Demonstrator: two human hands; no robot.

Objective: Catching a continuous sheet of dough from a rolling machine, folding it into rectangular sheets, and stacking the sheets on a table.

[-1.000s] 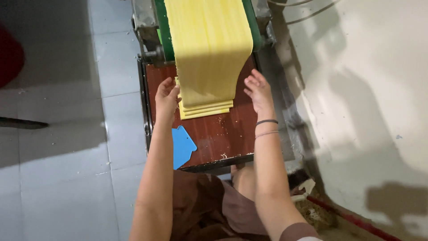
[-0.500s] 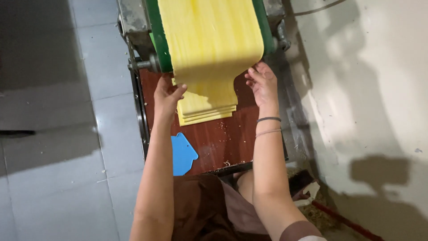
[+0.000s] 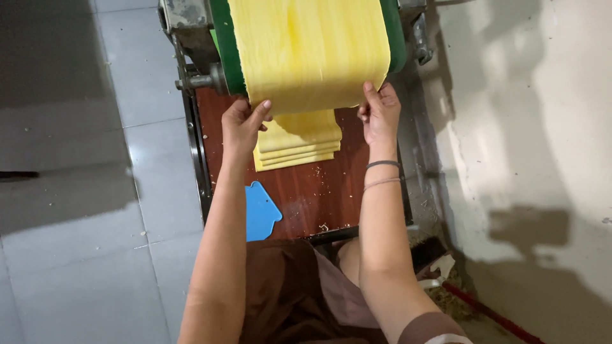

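A wide yellow dough sheet [image 3: 309,51] comes off a green conveyor belt [image 3: 223,44] and hangs over its front end. My left hand [image 3: 242,124] grips the sheet's lower left edge. My right hand [image 3: 380,114] grips its lower right edge. Below the hanging sheet, a folded stack of yellow dough layers [image 3: 299,146] lies on a reddish-brown wooden board [image 3: 319,191]. Both arms reach forward over the board.
A blue plastic scraper [image 3: 261,210] lies at the board's near left. The machine's metal frame and roller shaft [image 3: 194,81] stand at the belt's left. Grey floor tiles [image 3: 83,191] lie to the left, a pale wall [image 3: 529,127] to the right.
Both hands have moved up from the folded stack to the hanging sheet's lower edge and taken hold of it. The view has shifted closer to the belt.
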